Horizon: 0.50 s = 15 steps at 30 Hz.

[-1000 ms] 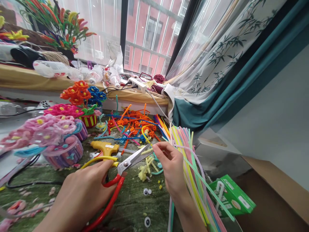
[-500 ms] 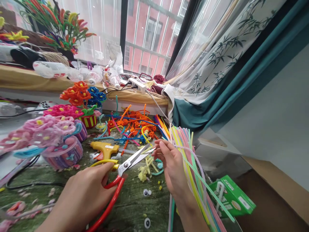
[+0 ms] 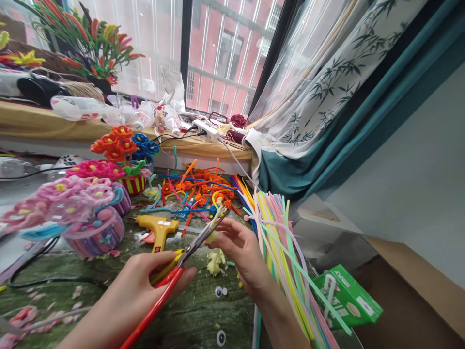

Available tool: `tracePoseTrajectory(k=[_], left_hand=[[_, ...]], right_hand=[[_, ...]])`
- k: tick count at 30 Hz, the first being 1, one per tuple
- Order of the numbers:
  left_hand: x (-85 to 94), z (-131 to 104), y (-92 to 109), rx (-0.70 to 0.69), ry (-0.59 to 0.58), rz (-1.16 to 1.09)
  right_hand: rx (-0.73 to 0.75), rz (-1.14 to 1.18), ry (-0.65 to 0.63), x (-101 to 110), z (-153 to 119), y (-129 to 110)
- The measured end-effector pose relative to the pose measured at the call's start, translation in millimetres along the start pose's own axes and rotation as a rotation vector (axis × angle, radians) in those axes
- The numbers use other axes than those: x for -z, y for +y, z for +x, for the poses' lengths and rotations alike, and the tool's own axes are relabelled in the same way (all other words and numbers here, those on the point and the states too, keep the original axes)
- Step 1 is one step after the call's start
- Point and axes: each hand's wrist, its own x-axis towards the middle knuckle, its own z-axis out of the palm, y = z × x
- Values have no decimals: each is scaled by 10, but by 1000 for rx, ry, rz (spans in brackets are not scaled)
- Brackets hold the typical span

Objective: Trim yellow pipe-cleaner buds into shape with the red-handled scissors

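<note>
My left hand [image 3: 136, 278] is closed around the handles of a pair of scissors [image 3: 198, 242], one loop red and one yellow. The blades point up and to the right, nearly together, against the fingertips of my right hand [image 3: 245, 254]. Those fingers pinch a small pale yellow fuzzy piece [image 3: 211, 237], partly hidden by fingers and blades. Beneath the blades lies a pale yellow fuzzy clump [image 3: 216, 262] on the green tabletop. A yellow glue gun [image 3: 157, 227] rests just behind my left hand.
Long pastel pipe cleaners [image 3: 278, 232] lie bundled right of my right hand, beside a green box [image 3: 350, 295]. Orange pipe-cleaner pieces [image 3: 207, 182] pile up behind. Pipe-cleaner flower pots [image 3: 96, 232] stand at the left. Googly eyes [image 3: 221, 337] lie in front.
The scissor blades have come together and turned edge-on. My right hand has shifted left and down to the blades, and the pale yellow piece now shows between its fingers.
</note>
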Motion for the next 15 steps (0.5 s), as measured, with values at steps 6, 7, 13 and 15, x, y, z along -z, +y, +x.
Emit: tracePoseTrajectory(k=[6,7,13,15], left_hand=[[-26,14,60,51,-103,-42],[-29,14,63,55,-105,-45],[-13,21,35,53,-102,-26],[-10,18,21,56,-111,-22]], right_hand=[[29,15,-29,-123,-68,74],[47,-1,-11,-123,-72,79],[153,-117,34,-13,-43,47],[172,-152,40,-4,-39,18]])
